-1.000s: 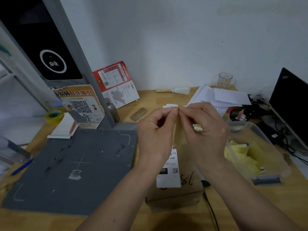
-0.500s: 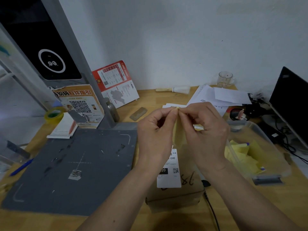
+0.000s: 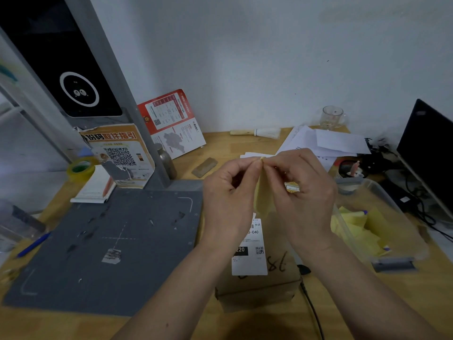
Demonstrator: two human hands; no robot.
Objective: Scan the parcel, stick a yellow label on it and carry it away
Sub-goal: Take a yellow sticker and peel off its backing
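A brown cardboard parcel (image 3: 274,283) with a white shipping label (image 3: 250,251) and handwritten digits lies on the wooden desk, right of the grey scan mat (image 3: 105,246). Above the parcel my left hand (image 3: 230,195) and my right hand (image 3: 301,192) meet, both pinching the top edge of a yellow label (image 3: 262,200) that hangs between them. The label's lower part droops over the parcel. My hands hide the parcel's far end.
A clear plastic box (image 3: 392,241) with yellow labels sits at the right. A scanner stand (image 3: 103,94) rises at the left, with leaflets, tape and a notepad near it. Papers, a glass cup and a dark monitor (image 3: 431,153) stand behind. A black cable runs beside the parcel.
Both hands stay in about the same place above the parcel, fingertips working at the top edge of the yellow label. The parcel has not moved.
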